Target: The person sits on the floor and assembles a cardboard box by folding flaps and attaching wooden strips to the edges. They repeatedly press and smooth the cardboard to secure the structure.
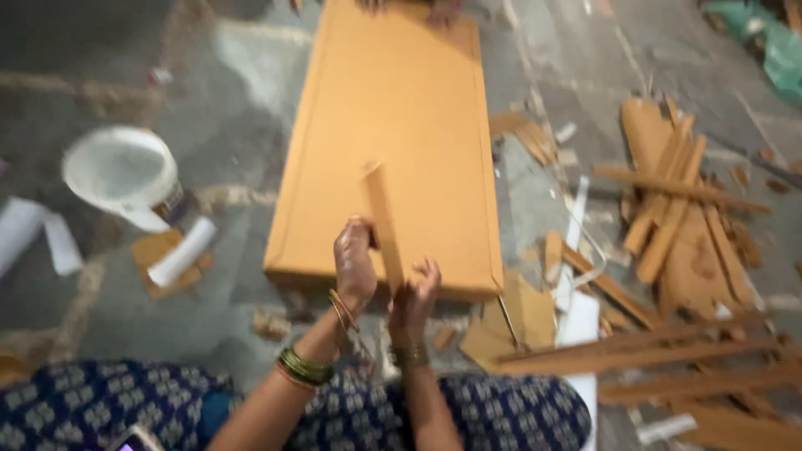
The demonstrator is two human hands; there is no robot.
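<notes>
A long orange-brown board (393,108) lies flat on the grey floor in front of me. Over its near end I hold a narrow strip (382,209) of the same orange-brown material, tilted upward away from me. My left hand (354,260) grips the strip from the left side. My right hand (413,299) holds its lower end, fingers spread along it. Bangles sit on both wrists. The view is blurred.
A white bucket (121,171) stands at the left with white paper rolls (180,250) beside it. Offcuts and strips of the orange-brown material (677,209) litter the floor at the right. Another person's hands (434,10) touch the board's far end.
</notes>
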